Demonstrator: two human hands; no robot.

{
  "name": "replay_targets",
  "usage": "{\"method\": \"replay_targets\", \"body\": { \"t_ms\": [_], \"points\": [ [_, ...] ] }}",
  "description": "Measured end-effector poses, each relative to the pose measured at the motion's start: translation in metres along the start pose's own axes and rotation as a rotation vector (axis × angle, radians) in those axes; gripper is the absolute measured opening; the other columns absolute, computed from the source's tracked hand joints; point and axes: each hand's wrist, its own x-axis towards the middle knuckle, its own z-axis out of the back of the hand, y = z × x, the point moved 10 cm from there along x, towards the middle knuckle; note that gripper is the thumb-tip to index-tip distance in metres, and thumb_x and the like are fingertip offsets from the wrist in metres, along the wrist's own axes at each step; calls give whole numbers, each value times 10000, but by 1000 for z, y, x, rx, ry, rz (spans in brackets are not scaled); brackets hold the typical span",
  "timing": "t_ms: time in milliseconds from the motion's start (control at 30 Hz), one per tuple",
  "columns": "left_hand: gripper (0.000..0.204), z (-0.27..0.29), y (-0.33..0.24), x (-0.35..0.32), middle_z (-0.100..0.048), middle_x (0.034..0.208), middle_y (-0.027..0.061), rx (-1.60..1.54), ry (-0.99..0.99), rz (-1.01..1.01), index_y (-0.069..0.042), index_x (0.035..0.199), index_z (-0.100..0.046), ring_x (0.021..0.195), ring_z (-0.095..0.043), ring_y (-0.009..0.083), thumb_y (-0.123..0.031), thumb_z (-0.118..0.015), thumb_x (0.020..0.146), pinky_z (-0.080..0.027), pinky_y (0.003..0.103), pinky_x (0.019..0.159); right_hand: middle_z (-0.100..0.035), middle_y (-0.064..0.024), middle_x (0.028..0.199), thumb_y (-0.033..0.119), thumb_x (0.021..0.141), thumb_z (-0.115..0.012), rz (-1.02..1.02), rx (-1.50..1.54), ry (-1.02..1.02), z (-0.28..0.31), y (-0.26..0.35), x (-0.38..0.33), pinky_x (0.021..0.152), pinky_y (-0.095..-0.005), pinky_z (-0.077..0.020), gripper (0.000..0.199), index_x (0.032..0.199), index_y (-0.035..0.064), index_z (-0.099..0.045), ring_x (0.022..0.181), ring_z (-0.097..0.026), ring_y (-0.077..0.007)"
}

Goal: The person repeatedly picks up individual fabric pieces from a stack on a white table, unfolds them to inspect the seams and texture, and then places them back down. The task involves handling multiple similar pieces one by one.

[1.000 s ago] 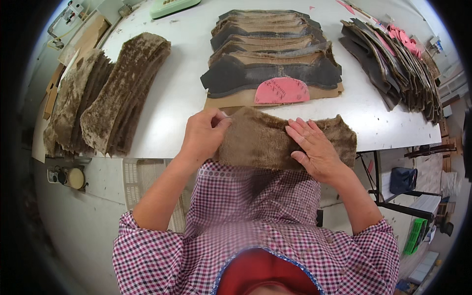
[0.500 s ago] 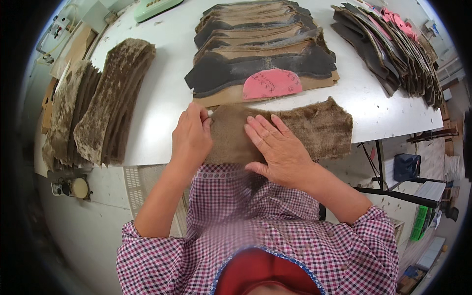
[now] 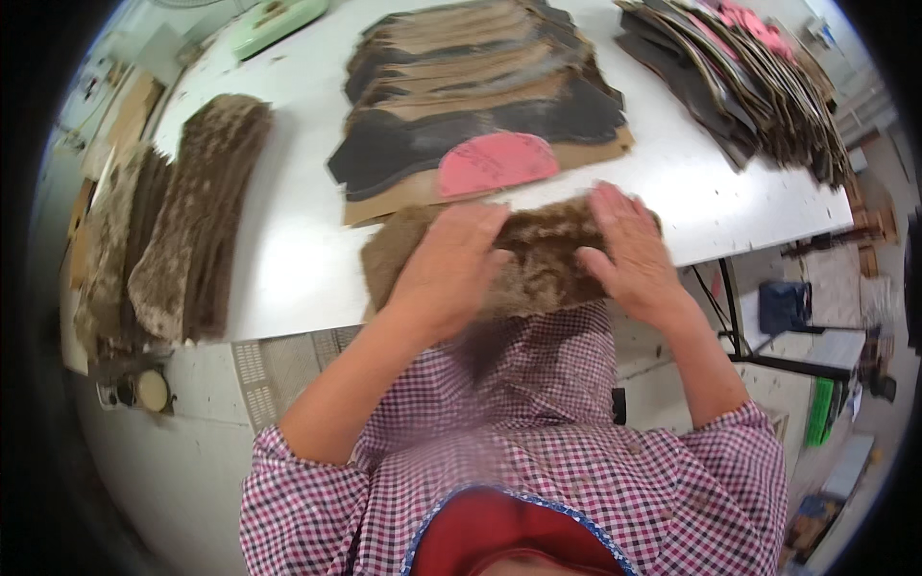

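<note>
A brown furry piece (image 3: 549, 274) of shaggy material lies at the table's near edge, just in front of my body. My left hand (image 3: 451, 264) rests over its left part with the fingers stretched out and the thumb apart. On its right part lies my right hand (image 3: 632, 252), open, fingertips near the far edge and somewhat blurred. Beyond the hands, a fanned stack of grey and tan shaped pieces (image 3: 480, 120) covers the middle of the table. A pink half-round piece (image 3: 497, 163) sits on its nearest layers.
At the left stand stacks of brown furry pieces (image 3: 197, 206). A pile of dark layered pieces (image 3: 720, 91) with pink bits lies at the far right of the white table (image 3: 298, 230). A pale green device (image 3: 279, 27) is at the far left. Black table legs (image 3: 735, 298) show at the right.
The furry piece now shows a shaggier, patchy surface instead of a smoother one. My left hand has moved right and opened onto it; my right hand has shifted right.
</note>
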Motion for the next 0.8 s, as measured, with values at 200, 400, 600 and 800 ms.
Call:
{"method": "replay_targets", "body": {
  "t_ms": [200, 400, 600, 800],
  "points": [
    [318, -4, -7, 24, -553, 938, 167, 210, -88, 7, 13, 1027, -575, 937, -539, 336, -265, -611, 878, -438, 442, 875, -287, -194, 1510, 352, 958, -469, -72, -1, -49, -11, -38, -6, 1179, -409, -123, 654, 1472, 9, -252, 1421, -236, -310],
    [331, 60, 29, 2, -547, 916, 190, 161, 9, 286, 11, 959, -544, 876, -552, 344, -318, -511, 956, -463, 454, 783, -346, -177, 1480, 354, 989, -404, -199, 499, -183, 1, -64, -9, 1173, -384, -153, 581, 1440, -3, -318, 1408, -269, -282],
    [400, 295, 143, -54, -609, 880, 183, 431, -375, 701, -13, 970, -536, 816, -587, 331, -371, -366, 1025, -471, 473, 746, -405, -159, 1449, 357, 1020, -339, -337, 1231, -265, 3, -81, -23, 1167, -360, -184, 539, 1409, -14, -385, 1395, -302, -254],
    [338, 313, 302, -136, -613, 978, 190, 891, -136, 1019, -45, 1030, -486, 942, -590, 391, -375, -413, 1010, -468, 530, 746, -515, -144, 1359, 329, 1027, -332, -302, 942, -159, 7, -66, -14, 1160, -352, -200, 485, 1308, -17, -523, 1363, -356, -239]
  ]
}}
